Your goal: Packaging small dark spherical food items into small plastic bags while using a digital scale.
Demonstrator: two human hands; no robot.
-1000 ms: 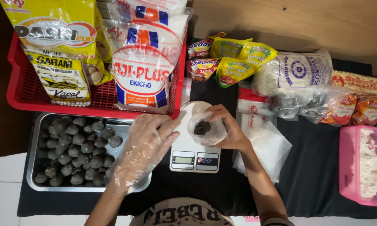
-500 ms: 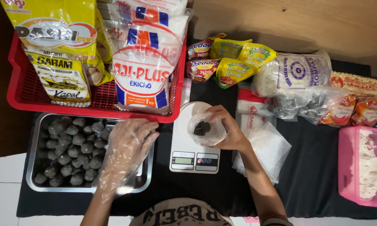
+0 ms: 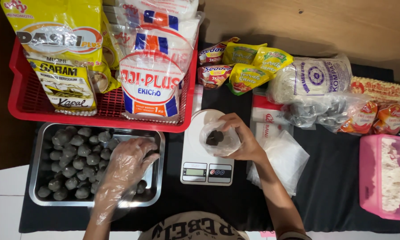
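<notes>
Left hand (image 3: 122,166), in a loose clear plastic glove, is down in the metal tray (image 3: 38,195) with fingers spread over the dark grey balls (image 3: 71,155); can't tell if it's got one pinched. Right hand (image 3: 242,140) is bare and curled around the rim of a small clear bag (image 3: 218,138), holding it open on the white kitchen scale (image 3: 204,171) with a few balls inside. Red basket (image 3: 26,100) of seasoning packets sits right behind the tray.
</notes>
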